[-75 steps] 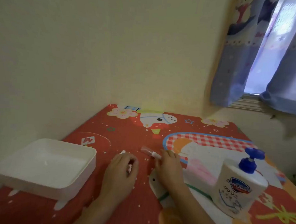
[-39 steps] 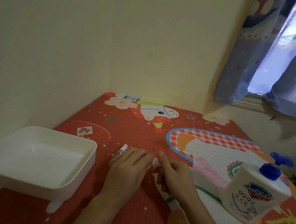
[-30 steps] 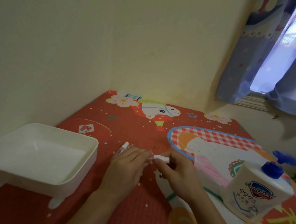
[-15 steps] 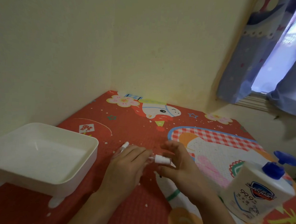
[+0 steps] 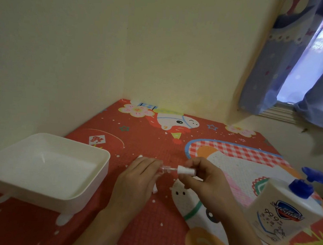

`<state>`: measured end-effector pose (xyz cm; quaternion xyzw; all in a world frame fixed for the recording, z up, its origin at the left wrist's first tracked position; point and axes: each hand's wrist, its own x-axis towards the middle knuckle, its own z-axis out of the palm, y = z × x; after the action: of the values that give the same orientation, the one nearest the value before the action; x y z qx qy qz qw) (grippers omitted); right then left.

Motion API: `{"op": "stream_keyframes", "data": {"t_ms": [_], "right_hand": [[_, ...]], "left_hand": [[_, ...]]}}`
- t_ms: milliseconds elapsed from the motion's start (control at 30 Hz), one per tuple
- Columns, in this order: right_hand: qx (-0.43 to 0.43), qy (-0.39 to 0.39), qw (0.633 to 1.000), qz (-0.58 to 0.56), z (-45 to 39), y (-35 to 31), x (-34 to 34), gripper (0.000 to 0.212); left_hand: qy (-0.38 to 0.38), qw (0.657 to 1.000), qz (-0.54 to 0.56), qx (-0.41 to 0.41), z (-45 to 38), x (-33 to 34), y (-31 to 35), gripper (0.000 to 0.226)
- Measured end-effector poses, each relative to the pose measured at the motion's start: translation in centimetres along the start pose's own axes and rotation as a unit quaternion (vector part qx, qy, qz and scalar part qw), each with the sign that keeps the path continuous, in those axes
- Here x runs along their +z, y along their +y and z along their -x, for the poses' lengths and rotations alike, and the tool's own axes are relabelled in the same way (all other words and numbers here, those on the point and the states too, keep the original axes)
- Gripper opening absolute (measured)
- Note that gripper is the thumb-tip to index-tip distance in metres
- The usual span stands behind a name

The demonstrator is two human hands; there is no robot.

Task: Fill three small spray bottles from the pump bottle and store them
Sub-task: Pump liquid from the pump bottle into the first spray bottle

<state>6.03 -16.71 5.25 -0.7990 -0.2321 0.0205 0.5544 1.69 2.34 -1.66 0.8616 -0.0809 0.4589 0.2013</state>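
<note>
At the lower middle of the frame, both hands meet over the red cartoon-printed table (image 5: 149,140). The left hand (image 5: 136,178) has its grip curled around the clear body of a small spray bottle (image 5: 167,169), which lies sideways between the 2 hands. The right hand (image 5: 206,180) pinches that bottle's white cap (image 5: 185,171) between thumb and fingers. A white tip of another small bottle (image 5: 140,156) pokes out just above the left hand's knuckles, and a further white piece (image 5: 154,189) shows beneath that hand; what it is cannot be told. The white pump bottle (image 5: 282,214) with its blue pump head stands at the lower right, tilted in the wide-angle view. A white tray (image 5: 93,176) sits on the table at the lower left, well apart from the pump bottle. Blue curtains (image 5: 268,71) hang at the upper right.
</note>
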Motion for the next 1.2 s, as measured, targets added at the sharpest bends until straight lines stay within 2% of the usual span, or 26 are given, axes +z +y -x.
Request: {"op": "stream_keyframes", "data": {"t_ms": [133, 233, 367, 533, 667, 1100, 1200], "right_hand": [[0.002, 0.014, 1.0, -0.015, 0.0, 0.2, -0.5, 0.009], [0.013, 0.04, 0.999, -0.017, 0.1, 0.6, -0.5, 0.01], [0.033, -0.012, 0.997, 0.073, 0.3, 1.2, 0.7, 0.012], [-0.052, -0.028, 0.965, 0.255, 0.8, 2.4, 3.9, 0.018], [-0.137, -0.062, 0.945, 0.29, 0.9, 3.6, 5.4, 0.023], [-0.127, -0.073, 0.945, 0.293, 1.2, 3.9, 5.7, 0.032], [-0.12, -0.056, 0.946, 0.296, 1.2, 3.7, 5.2, 0.026]], "left_hand": [[-0.011, 0.999, -0.004, -0.045, 0.2, -0.5, -0.4, 0.036], [-0.022, 0.994, 0.01, -0.111, 0.1, -0.9, -0.7, 0.036], [0.015, 0.987, 0.015, -0.161, -0.5, -1.7, -0.6, 0.037], [0.104, 0.983, -0.012, -0.148, -1.0, -2.4, -0.5, 0.03], [0.107, 0.982, 0.006, -0.156, -1.0, -2.3, -0.2, 0.032], [0.058, 0.983, 0.047, -0.171, -0.7, -2.2, 0.4, 0.037], [0.063, 0.981, 0.057, -0.177, -0.8, -2.3, 0.6, 0.035]]}}
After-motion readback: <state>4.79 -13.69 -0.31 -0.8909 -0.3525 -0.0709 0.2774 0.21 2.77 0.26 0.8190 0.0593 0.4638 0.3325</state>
